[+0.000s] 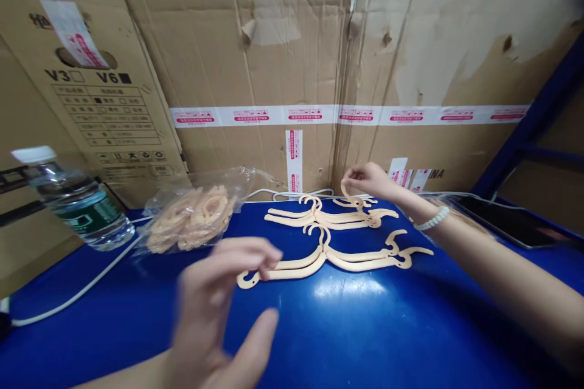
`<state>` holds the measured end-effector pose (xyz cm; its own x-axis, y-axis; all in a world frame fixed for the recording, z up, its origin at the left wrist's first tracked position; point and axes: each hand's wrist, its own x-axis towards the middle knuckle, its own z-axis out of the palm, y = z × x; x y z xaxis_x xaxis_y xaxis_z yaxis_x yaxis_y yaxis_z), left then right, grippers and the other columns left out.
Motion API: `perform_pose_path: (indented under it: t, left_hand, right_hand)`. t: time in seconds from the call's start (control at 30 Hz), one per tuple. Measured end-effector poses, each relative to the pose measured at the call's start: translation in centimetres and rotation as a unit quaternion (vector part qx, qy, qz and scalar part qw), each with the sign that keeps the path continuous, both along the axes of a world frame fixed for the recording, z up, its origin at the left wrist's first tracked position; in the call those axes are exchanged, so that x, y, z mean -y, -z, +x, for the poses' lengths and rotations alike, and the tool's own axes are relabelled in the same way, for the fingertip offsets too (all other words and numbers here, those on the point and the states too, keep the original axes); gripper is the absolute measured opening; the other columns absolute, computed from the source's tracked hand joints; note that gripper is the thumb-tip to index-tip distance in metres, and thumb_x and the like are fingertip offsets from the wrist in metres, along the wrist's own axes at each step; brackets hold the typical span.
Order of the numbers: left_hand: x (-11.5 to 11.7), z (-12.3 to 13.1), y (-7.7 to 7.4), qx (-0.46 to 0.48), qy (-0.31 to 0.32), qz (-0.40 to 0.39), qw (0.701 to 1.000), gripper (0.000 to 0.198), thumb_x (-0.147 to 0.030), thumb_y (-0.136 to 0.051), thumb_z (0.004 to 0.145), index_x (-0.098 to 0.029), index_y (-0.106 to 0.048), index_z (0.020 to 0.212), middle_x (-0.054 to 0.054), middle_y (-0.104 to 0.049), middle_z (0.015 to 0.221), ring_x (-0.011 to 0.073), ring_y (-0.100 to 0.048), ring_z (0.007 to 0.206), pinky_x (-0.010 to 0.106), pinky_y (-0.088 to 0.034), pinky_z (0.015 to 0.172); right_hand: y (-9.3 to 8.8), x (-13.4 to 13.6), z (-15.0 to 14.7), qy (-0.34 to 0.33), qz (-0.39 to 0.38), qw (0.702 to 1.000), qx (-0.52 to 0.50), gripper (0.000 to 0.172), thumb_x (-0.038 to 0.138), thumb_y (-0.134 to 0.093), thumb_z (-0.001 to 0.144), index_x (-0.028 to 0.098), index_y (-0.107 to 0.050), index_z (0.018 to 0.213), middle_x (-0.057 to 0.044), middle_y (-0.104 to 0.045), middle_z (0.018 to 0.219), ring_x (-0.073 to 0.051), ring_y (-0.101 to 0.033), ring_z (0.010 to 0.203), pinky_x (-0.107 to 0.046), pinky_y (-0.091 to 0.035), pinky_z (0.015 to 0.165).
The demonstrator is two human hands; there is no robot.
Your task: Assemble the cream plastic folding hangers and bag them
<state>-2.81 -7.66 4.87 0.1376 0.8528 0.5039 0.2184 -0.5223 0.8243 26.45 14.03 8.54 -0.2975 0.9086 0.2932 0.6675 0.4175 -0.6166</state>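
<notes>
Small cream plastic hangers lie on the blue table [365, 328] in two stacks: a near stack [337, 257] and a far stack [335, 216]. My right hand [367, 180] reaches to the far stack, its fingers pinched on the hook of a hanger [349, 200]. My left hand [219, 310] hovers in front of the near stack's left end, blurred, with thumb and fingers apart and nothing in it.
A clear bag of more cream hangers [194, 216] lies at the left. A water bottle [75, 200] lies beyond it. White cables [73, 298] cross the table. A dark tablet [506, 219] rests at the right. Cardboard boxes [283, 61] wall the back.
</notes>
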Motion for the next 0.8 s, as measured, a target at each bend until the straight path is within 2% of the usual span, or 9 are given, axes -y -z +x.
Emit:
perform_pose_path:
  t: [0.1, 0.17, 0.23, 0.3, 0.4, 0.47, 0.6, 0.7, 0.8]
  left_hand:
    - [-2.9, 1.6, -0.2, -0.005, 0.058, -0.132, 0.989, 0.027, -0.023, -0.063, 0.084, -0.027, -0.056, 0.110, 0.006, -0.062, 0.110, 0.0207, -0.059, 0.092, 0.034, -0.048, 0.081]
    - [-4.8, 2.6, -0.2, 0.034, 0.068, -0.240, 0.968, 0.025, -0.023, -0.063, 0.083, -0.022, -0.058, 0.107, 0.008, -0.061, 0.118, 0.0205, -0.060, 0.091, 0.032, -0.046, 0.079]
    - [-6.1, 3.2, -0.2, 0.089, 0.102, -0.302, 0.944, 0.036, -0.024, -0.063, 0.085, -0.024, -0.057, 0.120, 0.009, -0.055, 0.132, 0.0213, -0.062, 0.095, 0.033, -0.045, 0.082]
    - [-6.7, 3.7, -0.1, 0.147, 0.203, -0.385, 0.888, 0.044, -0.028, -0.062, 0.088, -0.029, -0.051, 0.130, 0.010, -0.055, 0.133, 0.0223, -0.067, 0.091, 0.034, -0.045, 0.081]
    - [-6.3, 3.9, 0.2, 0.193, 0.314, -0.482, 0.795, 0.040, -0.032, -0.062, 0.091, -0.028, -0.053, 0.129, 0.010, -0.065, 0.112, 0.0190, -0.068, 0.075, 0.031, -0.046, 0.070]
    - [-5.9, 3.9, 0.5, 0.223, 0.314, -0.509, 0.770, 0.032, -0.029, -0.066, 0.089, -0.022, -0.060, 0.119, 0.008, -0.067, 0.093, 0.0137, -0.064, 0.065, 0.025, -0.044, 0.064]
    - [-5.3, 3.8, 1.2, 0.307, 0.234, -0.540, 0.748, 0.019, -0.017, -0.076, 0.081, -0.013, -0.067, 0.097, 0.000, -0.058, 0.065, 0.0058, -0.051, 0.052, 0.015, -0.038, 0.054]
    - [-5.1, 3.4, 1.3, 0.337, 0.195, -0.546, 0.742, 0.015, -0.014, -0.079, 0.076, -0.008, -0.069, 0.086, 0.000, -0.056, 0.063, 0.0033, -0.048, 0.051, 0.012, -0.038, 0.053]
    - [-4.9, 2.7, 1.1, 0.350, 0.171, -0.533, 0.751, 0.025, -0.017, -0.084, 0.073, -0.005, -0.071, 0.090, 0.001, -0.057, 0.064, 0.0031, -0.049, 0.053, 0.011, -0.041, 0.054]
  right_hand:
    - [-0.6, 2.7, -1.7, -0.045, -0.019, 0.990, -0.129, 0.023, 0.038, -0.065, 0.084, 0.015, -0.060, 0.080, 0.001, -0.055, 0.067, -0.011, -0.048, 0.059, -0.025, -0.037, 0.056]
    - [-0.7, 4.8, -3.1, -0.100, -0.064, 0.974, -0.193, 0.031, 0.047, -0.065, 0.082, 0.016, -0.059, 0.081, 0.002, -0.051, 0.064, -0.010, -0.043, 0.055, -0.024, -0.033, 0.051]
    - [-0.6, 6.7, -4.4, -0.158, -0.122, 0.950, -0.240, 0.037, 0.052, -0.067, 0.078, 0.017, -0.057, 0.080, 0.003, -0.048, 0.063, -0.010, -0.041, 0.055, -0.024, -0.033, 0.051]
    - [-0.2, 8.0, -5.5, -0.204, -0.171, 0.923, -0.277, 0.040, 0.054, -0.068, 0.076, 0.018, -0.053, 0.079, 0.004, -0.044, 0.062, -0.009, -0.038, 0.054, -0.024, -0.033, 0.051]
    - [1.2, 8.7, -6.3, -0.235, -0.209, 0.894, -0.319, 0.041, 0.055, -0.068, 0.076, 0.019, -0.049, 0.079, 0.005, -0.042, 0.064, -0.009, -0.034, 0.054, -0.024, -0.031, 0.051]
    - [2.2, 8.6, -6.5, -0.239, -0.220, 0.885, -0.334, 0.041, 0.053, -0.068, 0.077, 0.019, -0.046, 0.078, 0.005, -0.040, 0.067, -0.009, -0.034, 0.056, -0.023, -0.030, 0.051]
    - [3.4, 8.0, -5.9, -0.240, -0.229, 0.890, -0.314, 0.041, 0.055, -0.064, 0.080, 0.019, -0.046, 0.081, 0.004, -0.041, 0.068, -0.009, -0.035, 0.056, -0.023, -0.029, 0.051]
    - [3.2, 7.3, -4.9, -0.231, -0.213, 0.913, -0.260, 0.042, 0.058, -0.061, 0.080, 0.017, -0.052, 0.088, 0.002, -0.047, 0.072, -0.009, -0.036, 0.055, -0.023, -0.030, 0.050]
    - [2.9, 6.2, -3.4, -0.195, -0.162, 0.950, -0.181, 0.038, 0.053, -0.058, 0.084, 0.016, -0.058, 0.095, -0.002, -0.055, 0.078, -0.011, -0.043, 0.058, -0.025, -0.033, 0.053]
